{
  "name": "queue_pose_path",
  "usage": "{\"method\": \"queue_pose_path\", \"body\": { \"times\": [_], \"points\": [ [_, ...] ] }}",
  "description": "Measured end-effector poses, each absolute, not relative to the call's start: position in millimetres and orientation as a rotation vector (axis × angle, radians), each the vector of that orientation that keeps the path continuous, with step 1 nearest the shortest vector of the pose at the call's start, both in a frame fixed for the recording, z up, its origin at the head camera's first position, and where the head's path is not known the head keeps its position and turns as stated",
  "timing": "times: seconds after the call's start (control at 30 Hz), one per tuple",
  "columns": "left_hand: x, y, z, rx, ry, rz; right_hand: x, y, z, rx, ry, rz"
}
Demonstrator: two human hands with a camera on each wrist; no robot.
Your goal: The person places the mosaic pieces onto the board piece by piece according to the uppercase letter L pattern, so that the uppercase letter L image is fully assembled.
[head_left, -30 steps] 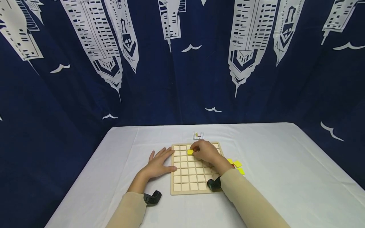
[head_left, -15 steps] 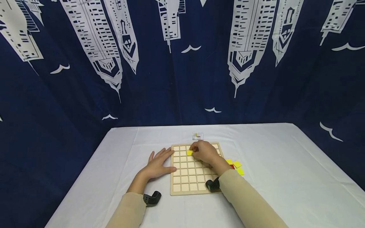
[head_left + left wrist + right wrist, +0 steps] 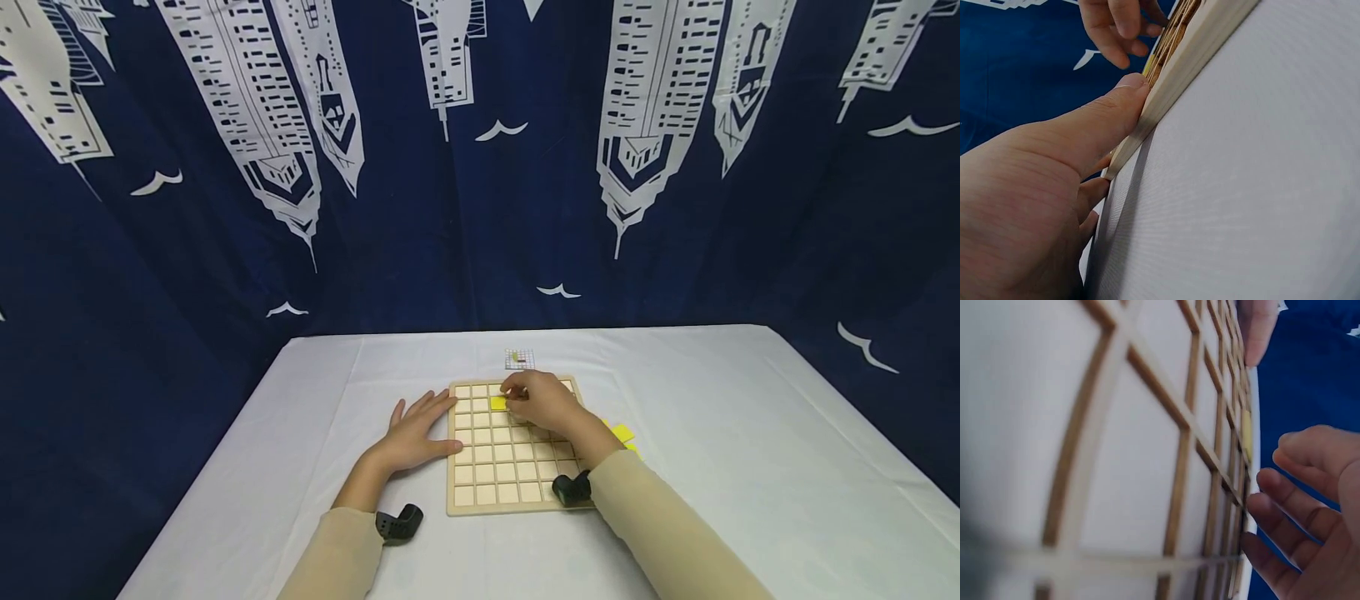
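A wooden grid board [image 3: 502, 509] lies on the white table in the head view. One square yellow tile [image 3: 498, 403] sits in a cell of its second row from the far side. My right hand [image 3: 543, 400] hovers at the tile's right side, and the right wrist view shows its loosely bent fingers [image 3: 1285, 494] apart from the yellow tile [image 3: 1246, 434], holding nothing. Along the board's left edge rests my left hand [image 3: 412, 437], fingers spread. In the left wrist view its thumb [image 3: 1107, 115] presses on the wooden rim [image 3: 1172, 94].
Loose yellow tiles [image 3: 622, 433] lie right of the board, partly hidden by my right forearm. A small printed grid card [image 3: 519, 359] lies beyond the board's far edge. Behind the white table [image 3: 720, 433] hangs a dark blue curtain [image 3: 450, 275]. Each wrist carries a black camera [image 3: 401, 522].
My right fingers have eased slightly off the yellow tile, and that forearm has shifted a little right, covering the red tile seen before among the loose ones. The left hand stays put.
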State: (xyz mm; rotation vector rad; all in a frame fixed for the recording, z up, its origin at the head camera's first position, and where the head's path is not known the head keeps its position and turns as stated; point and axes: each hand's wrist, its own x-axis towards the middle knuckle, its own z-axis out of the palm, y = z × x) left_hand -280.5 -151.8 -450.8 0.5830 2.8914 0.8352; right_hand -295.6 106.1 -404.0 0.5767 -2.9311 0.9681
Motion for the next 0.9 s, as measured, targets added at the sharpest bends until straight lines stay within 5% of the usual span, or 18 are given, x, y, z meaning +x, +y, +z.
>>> {"method": "queue_pose_path", "body": {
  "times": [0.9],
  "points": [
    [-278.9,-153.3,-448.5,0.581,2.821,0.883,-266.6,196.4,-395.2,0.391,-2.685,1.237]
  ]
}}
